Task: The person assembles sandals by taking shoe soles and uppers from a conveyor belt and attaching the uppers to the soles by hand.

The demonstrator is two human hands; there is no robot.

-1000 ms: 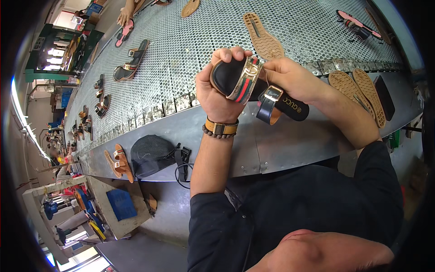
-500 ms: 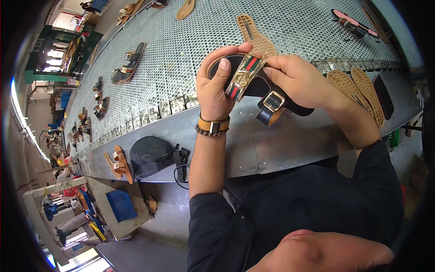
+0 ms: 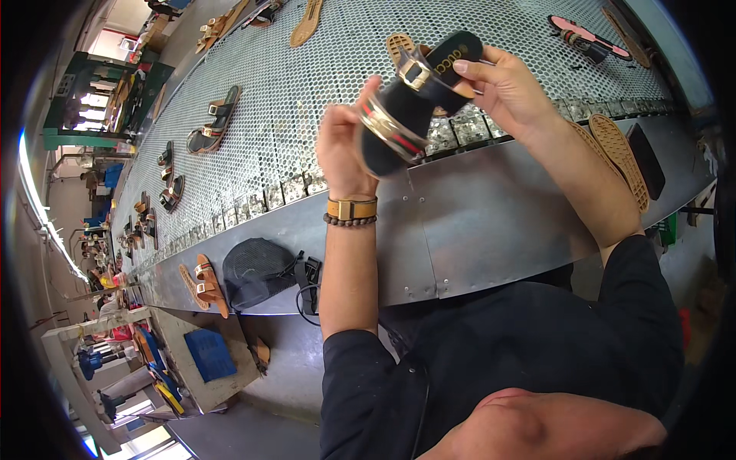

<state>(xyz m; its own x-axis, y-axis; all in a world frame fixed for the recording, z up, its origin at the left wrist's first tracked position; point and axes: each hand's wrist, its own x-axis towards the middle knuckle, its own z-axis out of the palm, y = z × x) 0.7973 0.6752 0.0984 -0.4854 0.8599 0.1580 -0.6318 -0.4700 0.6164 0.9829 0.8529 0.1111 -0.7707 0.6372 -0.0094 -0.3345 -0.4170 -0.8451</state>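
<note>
A black slide sandal (image 3: 402, 107) with gold buckles and a green-red striped strap is held tilted over the edge of the mesh belt. My right hand (image 3: 510, 88) grips it at the heel, thumb on top of the insole and fingers underneath. Beside the toe end and striped strap is my left hand (image 3: 345, 146), blurred by motion. Its fingers are partly curled next to the sandal, and I cannot tell whether they press on it. Behind the sandal a tan outsole (image 3: 399, 44) lies on the belt, partly hidden.
The metal mesh belt (image 3: 268, 100) carries a dark sandal (image 3: 215, 123) and a pink-edged sandal (image 3: 586, 40). On the metal ledge (image 3: 491, 222) are tan outsoles (image 3: 613, 146) at right. A black mesh cap (image 3: 257, 268) and brown sandals (image 3: 207, 285) sit at left.
The sandal has been turned so its heel points up to the right. My right hand has moved from its strap area to the heel. Things on the belt have shifted slightly left.
</note>
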